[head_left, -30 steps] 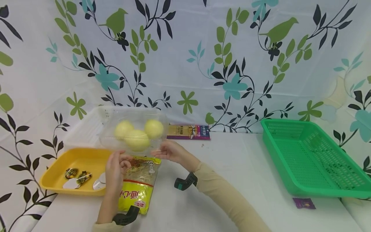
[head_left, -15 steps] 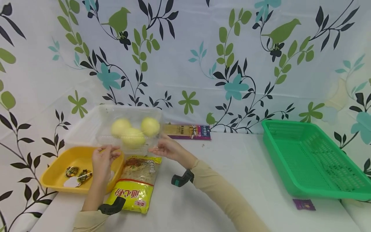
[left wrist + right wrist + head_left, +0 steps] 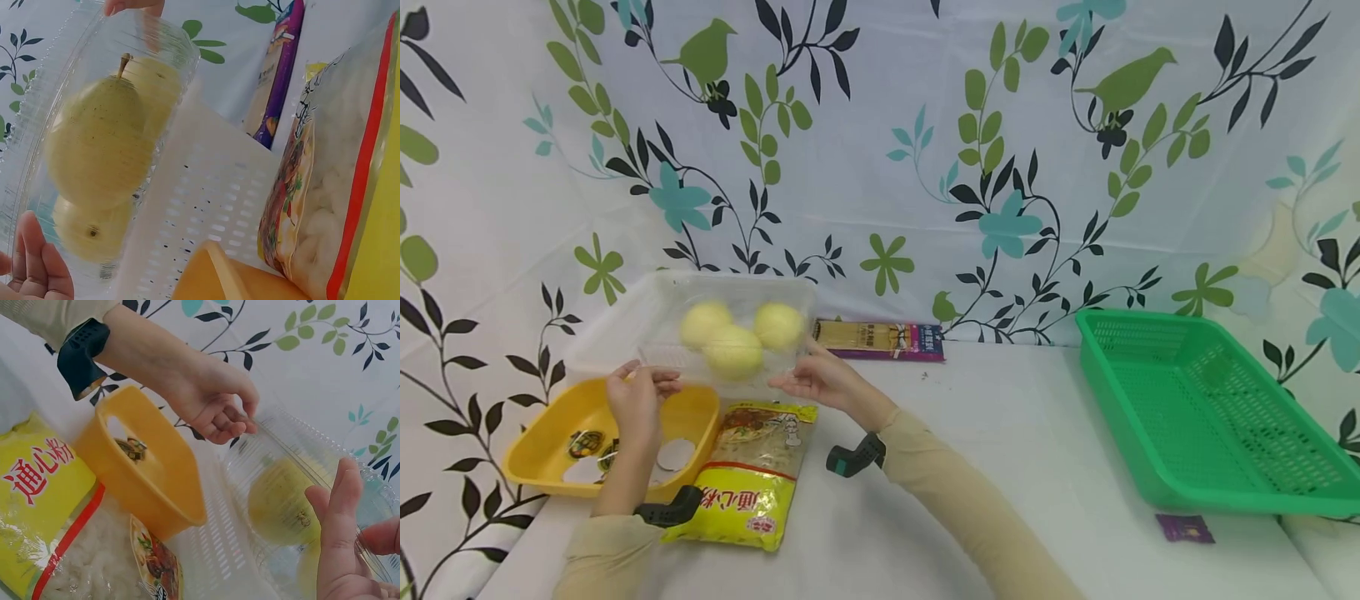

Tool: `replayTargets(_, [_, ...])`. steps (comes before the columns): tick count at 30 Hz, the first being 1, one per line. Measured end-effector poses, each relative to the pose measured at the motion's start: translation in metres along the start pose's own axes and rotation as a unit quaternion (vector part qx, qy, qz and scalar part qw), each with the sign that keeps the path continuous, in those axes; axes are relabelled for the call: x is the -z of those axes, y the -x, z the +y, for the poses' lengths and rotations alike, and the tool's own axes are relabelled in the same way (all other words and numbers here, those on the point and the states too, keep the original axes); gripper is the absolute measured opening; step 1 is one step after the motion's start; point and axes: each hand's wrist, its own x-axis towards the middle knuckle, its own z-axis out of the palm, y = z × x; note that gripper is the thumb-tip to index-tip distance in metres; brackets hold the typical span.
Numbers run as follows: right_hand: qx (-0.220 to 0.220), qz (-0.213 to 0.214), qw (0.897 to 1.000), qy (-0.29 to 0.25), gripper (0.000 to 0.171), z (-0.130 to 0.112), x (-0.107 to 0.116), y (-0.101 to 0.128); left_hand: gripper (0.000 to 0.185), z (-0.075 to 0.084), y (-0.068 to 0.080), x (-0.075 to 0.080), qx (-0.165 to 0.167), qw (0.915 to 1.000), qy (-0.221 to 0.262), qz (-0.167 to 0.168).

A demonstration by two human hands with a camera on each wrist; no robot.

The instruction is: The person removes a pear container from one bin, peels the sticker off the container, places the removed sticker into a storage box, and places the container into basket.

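Observation:
A clear plastic clamshell box (image 3: pixel 745 290) holding yellow-green pears (image 3: pixel 733 354) is lifted over the white basket at the back left. My left hand (image 3: pixel 638 404) pinches its near left corner between thumb and fingers, as the right wrist view shows. At the opposite end, my right hand (image 3: pixel 835 382) pinches the box's rim. In the left wrist view one pear (image 3: pixel 97 144) shows its stem through the plastic. Beneath the box, the white perforated basket (image 3: pixel 206 175) is partly hidden.
A yellow basin (image 3: pixel 542 425) with small packets and white discs stands at the near left, beside a yellow bag of pasta (image 3: pixel 745 479). A purple noodle pack (image 3: pixel 880 340) lies against the back cloth. At right are a green basket (image 3: pixel 1120 417) and a purple wrapped sweet (image 3: pixel 1184 528).
Both hands have carried the box of pears to the left, farther over the white basket. My left hand has moved off the pasta bag's side, so more of the bag shows.

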Motion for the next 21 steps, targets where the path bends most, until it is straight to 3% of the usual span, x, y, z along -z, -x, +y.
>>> replayTargets(2, [0.003,0.003,1.0,0.006,0.075,0.0,-0.003,-0.003,0.041,0.018,0.012,-0.012,0.01,0.9987,-0.041,0.031])
replayTargets(6, [0.015,0.026,1.0,0.004,0.073,0.003,-0.009,-0.008,0.044,0.039,0.019,-0.021,0.047,0.9958,-0.064,0.046])
replayTargets(12, [0.026,0.065,0.997,-0.021,0.072,0.009,-0.013,-0.01,0.039,0.042,0.012,-0.022,0.065,0.9921,-0.09,0.06])
replayTargets(21, [0.063,0.053,0.996,-0.022,0.072,0.014,-0.019,-0.021,0.011,0.045,-0.004,-0.025,0.066,0.9911,-0.082,0.081])
